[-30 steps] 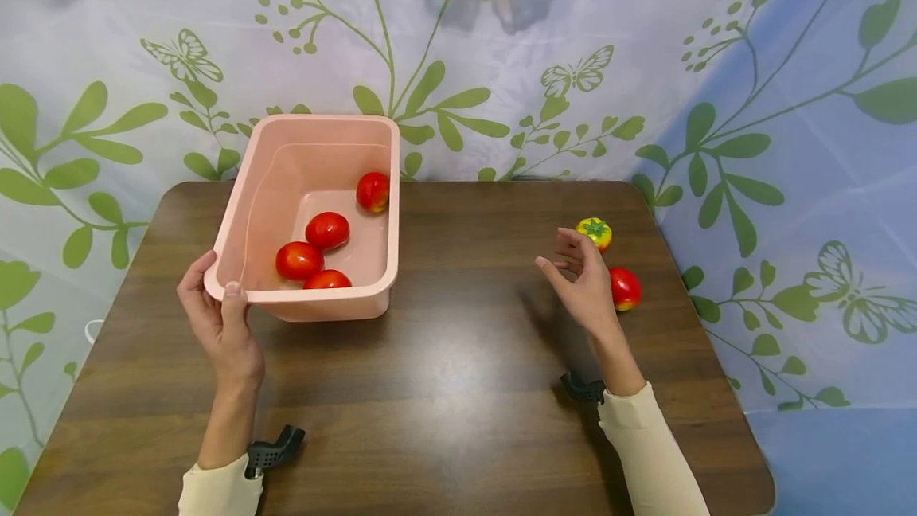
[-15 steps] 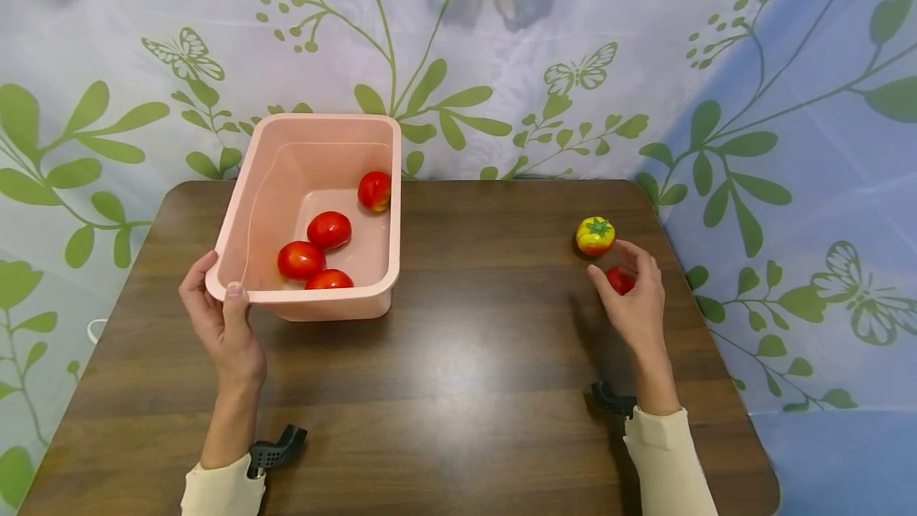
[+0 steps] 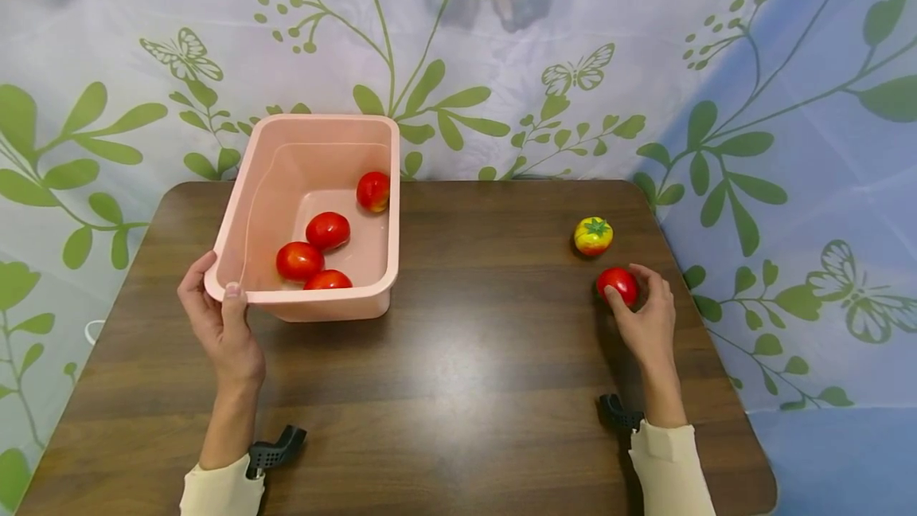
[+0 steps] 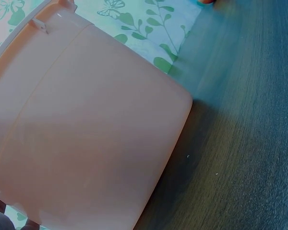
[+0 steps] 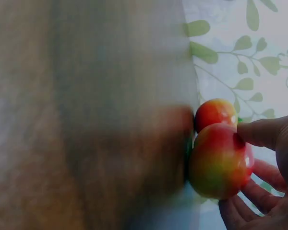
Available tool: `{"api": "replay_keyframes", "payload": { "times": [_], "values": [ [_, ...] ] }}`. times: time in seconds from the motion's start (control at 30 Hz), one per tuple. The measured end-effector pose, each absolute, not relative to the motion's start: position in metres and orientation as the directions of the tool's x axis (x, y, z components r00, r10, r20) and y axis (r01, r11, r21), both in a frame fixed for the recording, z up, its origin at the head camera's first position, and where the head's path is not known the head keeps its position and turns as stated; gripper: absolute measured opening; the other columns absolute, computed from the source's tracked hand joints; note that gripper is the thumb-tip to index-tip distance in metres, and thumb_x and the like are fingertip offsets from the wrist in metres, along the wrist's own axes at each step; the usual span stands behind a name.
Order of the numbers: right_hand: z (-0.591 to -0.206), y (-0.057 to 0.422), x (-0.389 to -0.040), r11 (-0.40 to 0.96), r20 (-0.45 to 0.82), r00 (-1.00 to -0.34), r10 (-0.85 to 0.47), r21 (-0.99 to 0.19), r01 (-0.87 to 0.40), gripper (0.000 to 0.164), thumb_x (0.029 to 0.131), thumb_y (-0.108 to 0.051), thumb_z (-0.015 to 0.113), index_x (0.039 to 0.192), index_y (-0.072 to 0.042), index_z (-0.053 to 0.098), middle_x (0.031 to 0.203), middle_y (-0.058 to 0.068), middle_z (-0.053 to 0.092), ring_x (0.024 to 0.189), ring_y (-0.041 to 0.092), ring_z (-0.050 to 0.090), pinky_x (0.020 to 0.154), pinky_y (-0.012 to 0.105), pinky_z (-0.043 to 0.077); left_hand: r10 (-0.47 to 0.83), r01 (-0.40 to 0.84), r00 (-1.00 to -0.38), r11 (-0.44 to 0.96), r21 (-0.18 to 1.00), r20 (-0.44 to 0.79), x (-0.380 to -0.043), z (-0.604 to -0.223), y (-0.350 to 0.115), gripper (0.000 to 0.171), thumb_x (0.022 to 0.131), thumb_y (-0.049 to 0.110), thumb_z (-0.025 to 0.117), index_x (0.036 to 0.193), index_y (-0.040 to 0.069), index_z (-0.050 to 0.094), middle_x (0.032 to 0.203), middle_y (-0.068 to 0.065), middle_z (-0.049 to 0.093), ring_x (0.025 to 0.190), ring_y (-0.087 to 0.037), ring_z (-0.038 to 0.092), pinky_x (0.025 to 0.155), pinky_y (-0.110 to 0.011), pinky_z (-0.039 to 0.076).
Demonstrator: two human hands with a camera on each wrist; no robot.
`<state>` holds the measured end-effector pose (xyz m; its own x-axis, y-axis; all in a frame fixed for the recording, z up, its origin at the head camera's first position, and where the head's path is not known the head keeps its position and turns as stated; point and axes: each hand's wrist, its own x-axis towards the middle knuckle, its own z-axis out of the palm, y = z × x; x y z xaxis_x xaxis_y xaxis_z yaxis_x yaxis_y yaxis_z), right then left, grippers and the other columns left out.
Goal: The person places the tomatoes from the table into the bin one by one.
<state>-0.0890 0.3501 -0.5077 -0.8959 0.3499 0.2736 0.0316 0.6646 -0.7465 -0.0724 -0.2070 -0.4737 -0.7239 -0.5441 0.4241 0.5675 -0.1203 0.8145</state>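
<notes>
My left hand (image 3: 225, 337) grips the near left corner of a pink plastic bin (image 3: 322, 293), thumb over the rim. Its smooth outer wall (image 4: 86, 120) fills much of the left wrist view. Several red tomatoes (image 3: 299, 261) lie inside. Over the table's right side, my right hand (image 3: 650, 321) holds a red tomato (image 3: 618, 285) between thumb and fingers. The right wrist view shows the thumb (image 5: 264, 132) against this tomato (image 5: 218, 163), its underside yellowish, with fingers on the other side. Just behind it stands a yellow-red tomato (image 3: 593, 236) with a green calyx.
The brown wooden table (image 3: 458, 373) has a leaf-printed cloth (image 3: 487, 62) hanging behind it and another on the right. A dark wrist mount (image 3: 275, 448) sits on the left forearm, and a similar one (image 3: 619, 412) on the right.
My right hand has moved right and toward me, from beside the yellow-red tomato to the red one, and has closed around it. The left hand and bin have stayed put.
</notes>
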Motion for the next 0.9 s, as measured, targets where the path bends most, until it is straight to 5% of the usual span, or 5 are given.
{"api": "replay_keyframes", "payload": {
  "times": [0.5,0.9],
  "values": [
    [-0.5142,0.3543,-0.0873,0.603,0.114,-0.906,0.407,-0.779,0.173,0.068,0.094,-0.031,0.081,0.151,-0.007,0.053,0.146,0.025,0.056,0.133,0.042,0.053,0.106,0.056,0.040,-0.547,0.566,-0.727,-0.136,0.813,0.415,-0.0725,-0.4732,-0.2058,0.052,0.100,0.004,0.051,0.151,0.000,0.046,0.152,-0.018,0.048,0.141,-0.035,0.047,0.116,-0.028,0.051],
    [-0.5099,0.3472,-0.0895,0.588,0.128,-0.901,0.414,-0.793,0.157,0.067,0.093,-0.033,0.082,0.151,-0.011,0.055,0.143,0.021,0.059,0.130,0.036,0.058,0.099,0.040,0.042,-0.549,0.569,-0.726,-0.140,0.811,0.415,-0.0717,-0.4729,-0.2055,0.052,0.100,0.005,0.051,0.151,0.000,0.046,0.152,-0.019,0.048,0.141,-0.036,0.047,0.115,-0.030,0.053]
  ]
}}
